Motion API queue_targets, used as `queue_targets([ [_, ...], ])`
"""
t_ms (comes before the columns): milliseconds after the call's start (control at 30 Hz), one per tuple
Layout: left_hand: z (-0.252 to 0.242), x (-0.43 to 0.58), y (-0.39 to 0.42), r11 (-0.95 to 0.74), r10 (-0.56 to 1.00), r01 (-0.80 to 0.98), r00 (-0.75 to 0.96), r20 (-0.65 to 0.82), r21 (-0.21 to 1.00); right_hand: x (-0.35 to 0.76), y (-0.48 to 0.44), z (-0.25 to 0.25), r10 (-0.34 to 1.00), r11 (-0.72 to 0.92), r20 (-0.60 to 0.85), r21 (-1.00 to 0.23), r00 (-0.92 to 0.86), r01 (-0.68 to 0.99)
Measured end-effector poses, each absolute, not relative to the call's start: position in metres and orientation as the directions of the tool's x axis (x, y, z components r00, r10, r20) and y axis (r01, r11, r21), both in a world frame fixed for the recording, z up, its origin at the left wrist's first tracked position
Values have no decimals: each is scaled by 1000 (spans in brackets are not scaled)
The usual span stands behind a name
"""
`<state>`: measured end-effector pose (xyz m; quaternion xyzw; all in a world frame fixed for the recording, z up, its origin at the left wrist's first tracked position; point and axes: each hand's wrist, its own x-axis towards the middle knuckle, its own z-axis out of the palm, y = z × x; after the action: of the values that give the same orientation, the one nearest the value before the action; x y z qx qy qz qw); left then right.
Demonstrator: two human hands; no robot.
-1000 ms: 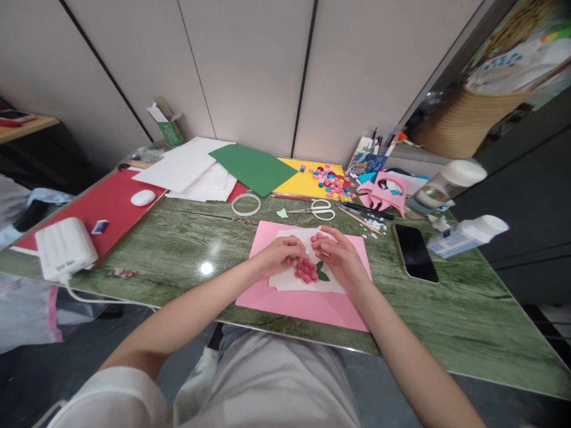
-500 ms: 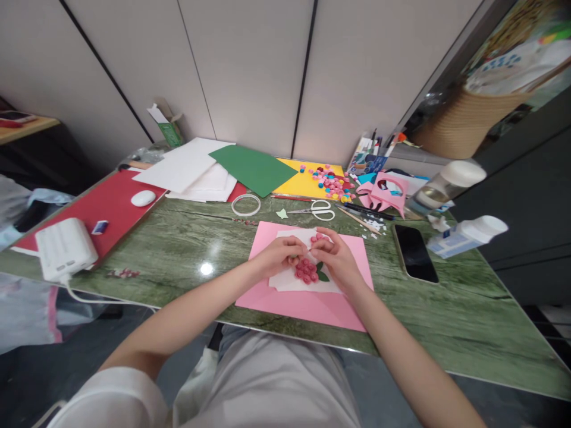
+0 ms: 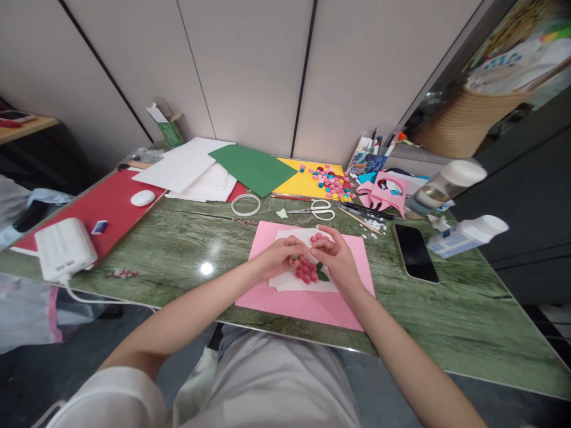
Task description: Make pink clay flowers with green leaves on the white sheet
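Observation:
A pink sheet of paper [image 3: 285, 306] lies near the table's front edge, with a smaller white sheet [image 3: 283, 282] on top. On the white sheet sits a cluster of pink paper rolls [image 3: 306, 271] beside a dark green paper leaf [image 3: 322, 273]; more pink rolls [image 3: 319, 236] show behind my right hand. Above the cluster, my left hand [image 3: 285, 255] has its fingers pinched together. My right hand [image 3: 335, 257] pinches close to it, thumb and finger nearly meeting the left fingertips. A tiny pale bit shows between the fingertips, too small to name.
White scissors [image 3: 322, 210], a roll of tape [image 3: 245, 205] and a pale green paper scrap [image 3: 281, 213] lie beyond the pink sheet. Small coloured rolls [image 3: 332, 181] cover a yellow sheet [image 3: 289, 187]. A phone [image 3: 416, 252] and a white bottle [image 3: 468, 236] stand to the right, a power bank [image 3: 66, 249] left.
Both hands stay above the white sheet. The fingertips have shifted very slightly; nothing else has visibly moved.

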<state>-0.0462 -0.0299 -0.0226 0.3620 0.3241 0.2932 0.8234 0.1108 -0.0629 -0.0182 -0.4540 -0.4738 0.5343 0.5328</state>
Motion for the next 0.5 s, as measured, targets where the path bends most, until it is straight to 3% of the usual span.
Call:
queue_targets([
  [500, -23, -46, -30, 585, 700, -250, 635, -325, 772, 108, -64, -16, 994, 106, 105, -989, 9, -108],
])
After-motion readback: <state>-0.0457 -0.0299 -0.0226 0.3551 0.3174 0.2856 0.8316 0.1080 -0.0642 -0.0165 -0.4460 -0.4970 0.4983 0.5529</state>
